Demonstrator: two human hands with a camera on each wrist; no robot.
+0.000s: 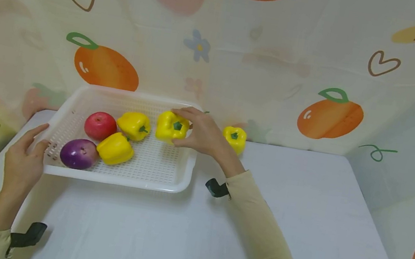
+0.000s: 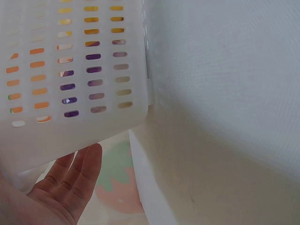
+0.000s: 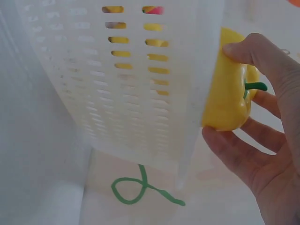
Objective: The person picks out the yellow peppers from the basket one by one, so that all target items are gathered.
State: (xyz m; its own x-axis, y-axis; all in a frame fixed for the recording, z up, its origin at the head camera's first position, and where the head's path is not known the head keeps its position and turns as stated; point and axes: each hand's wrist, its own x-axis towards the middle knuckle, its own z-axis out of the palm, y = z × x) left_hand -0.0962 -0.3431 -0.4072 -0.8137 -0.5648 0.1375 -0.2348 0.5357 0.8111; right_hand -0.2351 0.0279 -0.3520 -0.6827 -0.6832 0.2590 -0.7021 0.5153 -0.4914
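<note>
A white perforated plastic basket [image 1: 157,185] sits toward the back left of the table. Inside lie a red apple-like fruit [image 1: 100,126], a purple eggplant [image 1: 79,154] and two yellow bell peppers [image 1: 134,125]. At the basket's left end, my left hand [image 1: 25,161] holds the rim; in the left wrist view, fingers [image 2: 82,180] extend along the outside and the thumb is hidden. My right hand [image 1: 204,133] grips another yellow bell pepper [image 3: 229,89] between thumb and fingers, over the basket's right end. The basket's rim hides part of this pepper in the right wrist view.
Another yellow bell pepper [image 1: 234,138] stands on the white table [image 1: 296,190] at the back edge, just right of the basket and behind my right wrist. A patterned cloth [image 1: 243,62] hangs behind the table. Dark camera mounts [image 1: 217,188] hang at both wrists.
</note>
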